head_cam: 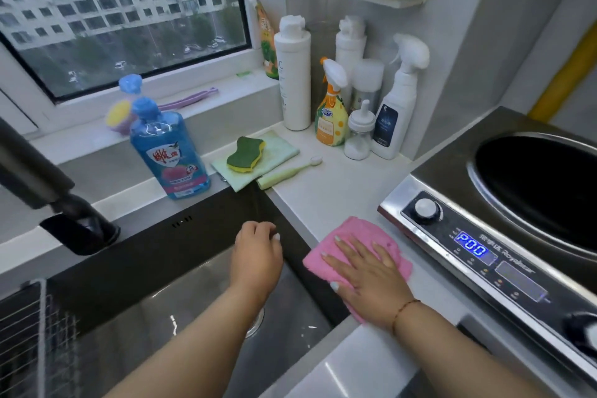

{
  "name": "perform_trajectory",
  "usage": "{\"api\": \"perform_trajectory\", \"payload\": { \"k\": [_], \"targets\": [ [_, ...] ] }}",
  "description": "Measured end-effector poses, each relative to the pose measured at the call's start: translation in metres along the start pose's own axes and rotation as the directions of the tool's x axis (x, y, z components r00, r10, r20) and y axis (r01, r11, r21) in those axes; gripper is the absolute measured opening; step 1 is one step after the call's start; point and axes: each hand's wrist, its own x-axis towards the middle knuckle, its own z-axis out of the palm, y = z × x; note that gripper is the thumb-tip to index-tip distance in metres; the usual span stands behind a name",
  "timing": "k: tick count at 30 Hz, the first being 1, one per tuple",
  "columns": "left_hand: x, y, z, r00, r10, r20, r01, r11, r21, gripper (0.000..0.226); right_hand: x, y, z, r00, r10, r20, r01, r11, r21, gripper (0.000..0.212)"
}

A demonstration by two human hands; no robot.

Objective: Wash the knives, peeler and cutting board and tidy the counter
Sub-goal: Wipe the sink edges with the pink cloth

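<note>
White stone counter (326, 191) ran between a dark steel sink (181, 287) and a shiny cooker with a blue "P00" display (478, 255), and on it, close to the sink's edge, lay a soft pink cloth (365, 233), folded and a bit crumpled. Flat on that cloth pressed the right hand (368, 271), fingers straight and spread wide, while the left hand (258, 252) hung over the sink with its fingers loosely curled and holding nothing. Farther back sat a green and yellow sponge (245, 153) on a pale green rag (274, 155), a big blue soap bottle (168, 152) and a pale green toothbrush (287, 171).
</note>
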Motion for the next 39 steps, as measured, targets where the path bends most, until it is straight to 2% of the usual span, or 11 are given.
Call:
{"api": "perform_trajectory", "payload": {
  "k": [6, 11, 14, 16, 21, 26, 29, 32, 34, 35, 39],
  "targets": [
    [-0.061, -0.010, -0.002, 0.995, 0.022, 0.097, -0.018, 0.999, -0.051, 0.028, -0.067, -0.016, 0.026, 0.983, 0.181, -0.039, -0.181, 0.983, 0.001, 0.046],
    [-0.104, -0.011, -0.001, 0.989, 0.020, 0.148, -0.014, 0.999, -0.042, 0.025, -0.096, -0.038, 0.039, 0.990, 0.135, 0.031, -0.135, 0.991, 0.013, 0.054],
    [-0.119, -0.011, -0.001, 0.989, 0.002, 0.148, 0.004, 0.999, -0.040, 0.027, -0.097, -0.037, 0.025, 0.989, 0.146, 0.018, -0.147, 0.989, 0.024, 0.050],
    [-0.123, -0.012, -0.001, 0.989, 0.007, 0.148, -0.004, 1.000, -0.023, 0.028, -0.087, -0.020, 0.022, 0.996, 0.089, -0.017, -0.088, 0.995, 0.055, 0.066],
    [-0.129, -0.012, -0.001, 0.988, -0.033, 0.151, 0.039, 0.998, -0.041, 0.030, -0.042, 0.033, 0.000, 0.962, 0.274, 0.012, -0.274, 0.958, 0.083, 0.064],
    [-0.145, -0.008, -0.001, 0.989, -0.122, 0.085, 0.125, 0.992, -0.034, 0.018, -0.050, 0.037, 0.002, 0.958, 0.286, -0.028, -0.284, 0.957, 0.059, 0.064],
    [-0.158, -0.013, -0.007, 0.977, -0.207, 0.048, 0.208, 0.978, -0.001, 0.018, -0.076, 0.006, 0.019, 0.974, 0.215, -0.067, -0.213, 0.977, 0.030, 0.070],
    [-0.169, -0.022, -0.010, 0.961, -0.276, 0.029, 0.275, 0.961, 0.018, 0.022, -0.092, -0.042, 0.041, 0.996, 0.031, -0.078, -0.030, 0.999, 0.018, 0.060],
    [-0.173, -0.026, -0.014, 0.957, -0.291, -0.005, 0.291, 0.956, 0.028, 0.023, -0.094, -0.066, 0.046, 0.994, -0.110, -0.007, 0.110, 0.994, -0.008, 0.057],
    [-0.176, -0.027, -0.017, 0.955, -0.295, -0.024, 0.296, 0.954, 0.052, 0.023, -0.096, -0.072, 0.038, 0.990, -0.136, 0.040, 0.136, 0.991, 0.010, 0.061],
    [-0.195, -0.034, -0.030, 0.952, -0.292, -0.092, 0.304, 0.937, 0.175, 0.047, -0.088, -0.040, 0.034, 0.966, -0.255, -0.031, 0.252, 0.965, -0.073, 0.065]
  ]
}}
